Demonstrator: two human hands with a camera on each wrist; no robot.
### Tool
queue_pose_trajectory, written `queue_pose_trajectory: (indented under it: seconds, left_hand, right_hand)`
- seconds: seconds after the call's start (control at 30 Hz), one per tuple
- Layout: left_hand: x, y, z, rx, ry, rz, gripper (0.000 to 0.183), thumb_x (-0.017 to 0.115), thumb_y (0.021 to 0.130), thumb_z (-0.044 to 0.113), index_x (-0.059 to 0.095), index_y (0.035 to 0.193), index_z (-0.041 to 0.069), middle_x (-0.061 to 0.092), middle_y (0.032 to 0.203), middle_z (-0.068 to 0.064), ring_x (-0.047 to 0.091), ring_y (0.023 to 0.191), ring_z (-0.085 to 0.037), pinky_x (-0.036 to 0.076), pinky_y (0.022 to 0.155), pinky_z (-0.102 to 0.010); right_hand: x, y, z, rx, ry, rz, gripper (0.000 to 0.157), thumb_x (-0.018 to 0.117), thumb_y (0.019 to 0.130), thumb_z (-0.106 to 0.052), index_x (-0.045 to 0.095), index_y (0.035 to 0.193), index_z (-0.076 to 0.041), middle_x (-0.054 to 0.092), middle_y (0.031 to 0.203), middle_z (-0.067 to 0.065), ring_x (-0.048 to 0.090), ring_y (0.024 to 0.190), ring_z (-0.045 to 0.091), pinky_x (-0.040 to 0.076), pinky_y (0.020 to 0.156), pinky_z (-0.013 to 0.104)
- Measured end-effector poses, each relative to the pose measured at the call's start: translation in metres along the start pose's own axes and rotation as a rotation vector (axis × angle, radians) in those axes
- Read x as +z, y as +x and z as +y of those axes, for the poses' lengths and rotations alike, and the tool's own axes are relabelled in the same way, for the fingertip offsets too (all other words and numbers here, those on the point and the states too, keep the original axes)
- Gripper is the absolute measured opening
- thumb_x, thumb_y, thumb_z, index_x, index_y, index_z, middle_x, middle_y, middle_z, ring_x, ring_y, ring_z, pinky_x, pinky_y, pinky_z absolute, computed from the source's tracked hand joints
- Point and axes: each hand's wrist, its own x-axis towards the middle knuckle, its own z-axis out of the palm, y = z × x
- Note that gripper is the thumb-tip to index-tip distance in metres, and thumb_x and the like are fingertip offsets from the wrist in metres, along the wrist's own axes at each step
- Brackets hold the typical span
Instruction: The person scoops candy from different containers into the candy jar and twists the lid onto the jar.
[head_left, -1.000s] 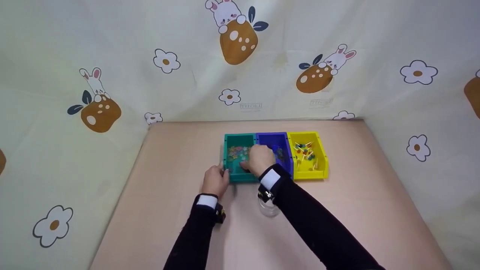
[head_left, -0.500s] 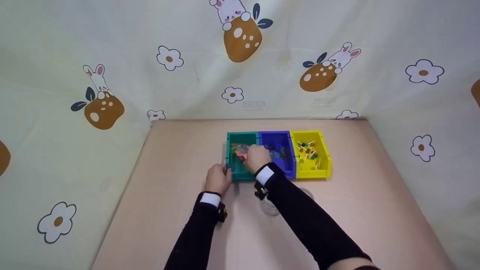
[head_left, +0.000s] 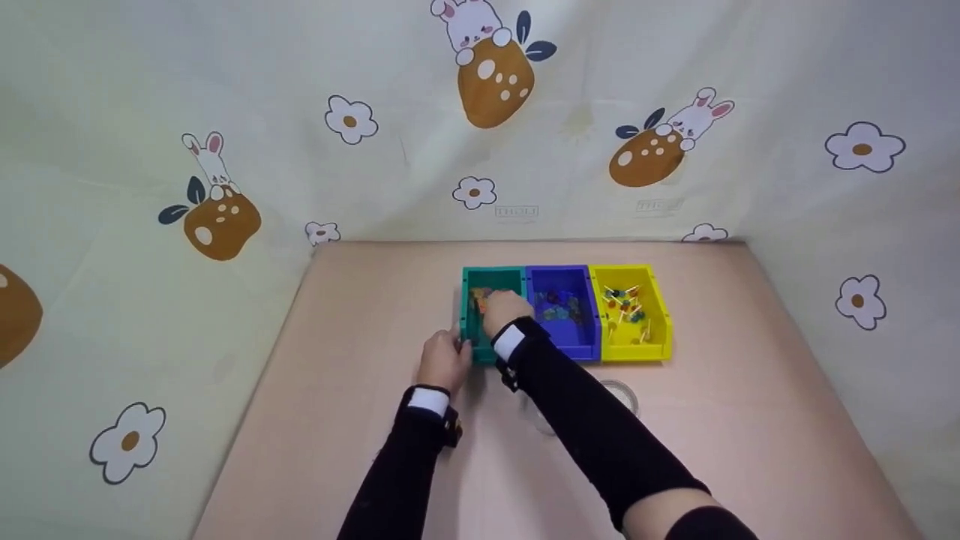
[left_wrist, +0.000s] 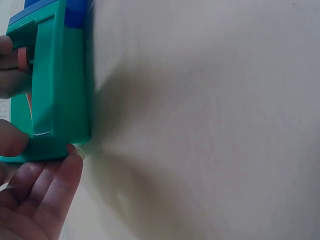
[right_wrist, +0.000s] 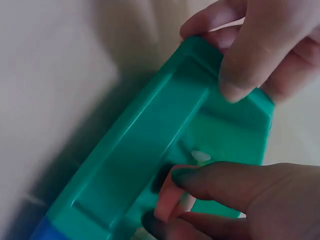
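Note:
My left hand [head_left: 444, 361] grips the front left corner of the green bin [head_left: 480, 354]. In the right wrist view its thumb [right_wrist: 239, 85] lies over the rim while the fingers stay outside. Inside that bin, my right hand [head_left: 506, 309] pinches a curved orange-pink piece [right_wrist: 170, 199] between thumb and fingers. Its exact kind I cannot tell. A small whitish piece [right_wrist: 201, 155] shows just beyond the right thumb. Small translucent coloured pieces [head_left: 475, 294] lie toward the back of the green bin, partly hidden by the right hand.
Adjoining the green bin are a blue bin [head_left: 564, 351] with translucent pieces and a yellow bin [head_left: 637, 352] with small coloured-headed sticks. A clear round container [head_left: 624, 391] stands in front, partly behind the right forearm. Patterned cloth [head_left: 405, 172] bounds the table [head_left: 360, 300].
My right hand has shifted left and deeper into the green bin, the orange-pink piece coming into sight in its fingers. The left hand keeps its hold on the corner.

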Motion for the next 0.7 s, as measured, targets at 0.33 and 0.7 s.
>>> queue_pose_trajectory:
  seconds: [0.33,0.7]
  left_hand:
    - [0.028,0.014,-0.023,0.052,0.06,0.01,0.026,0.07,0.1,0.018,0.063,0.075,0.015,0.062,0.076,-0.001,0.057,0.068,-0.015,0.052,0.062,-0.03]
    - [0.015,0.012,-0.021,-0.002,0.018,-0.014,0.024,0.07,0.1,0.017,0.065,0.077,0.014,0.065,0.079,-0.004,0.06,0.071,-0.017,0.053,0.064,-0.033]
  right_hand:
    - [0.014,0.017,0.013,0.021,0.059,-0.025,0.023,0.072,0.099,-0.012,0.081,0.115,0.001,0.082,0.115,0.022,0.08,0.108,0.036,0.068,0.093,0.047]
    - [0.051,0.043,0.024,-0.043,0.085,0.059,0.036,0.079,0.086,-0.019,0.077,0.114,0.004,0.08,0.107,0.022,0.079,0.098,0.037,0.067,0.088,0.052]
